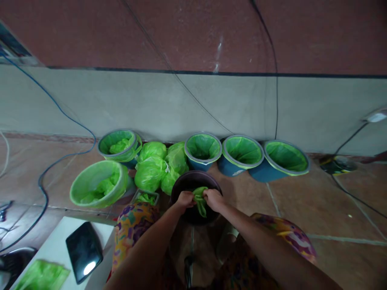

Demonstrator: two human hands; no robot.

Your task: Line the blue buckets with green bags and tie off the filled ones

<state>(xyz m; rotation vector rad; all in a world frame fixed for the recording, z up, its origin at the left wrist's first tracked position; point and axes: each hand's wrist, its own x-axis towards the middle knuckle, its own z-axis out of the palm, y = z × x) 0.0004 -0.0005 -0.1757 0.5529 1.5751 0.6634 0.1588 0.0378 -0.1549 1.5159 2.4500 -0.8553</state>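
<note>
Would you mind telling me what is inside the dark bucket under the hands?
A green plastic bag hangs inside the dark bucket, gripped by the left hand and right hand. The bucket's bottom is hidden beneath them.

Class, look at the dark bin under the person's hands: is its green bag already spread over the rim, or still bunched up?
Still bunched: both hands grip the crumpled green bag over the dark bin, whose rim shows bare.
</note>
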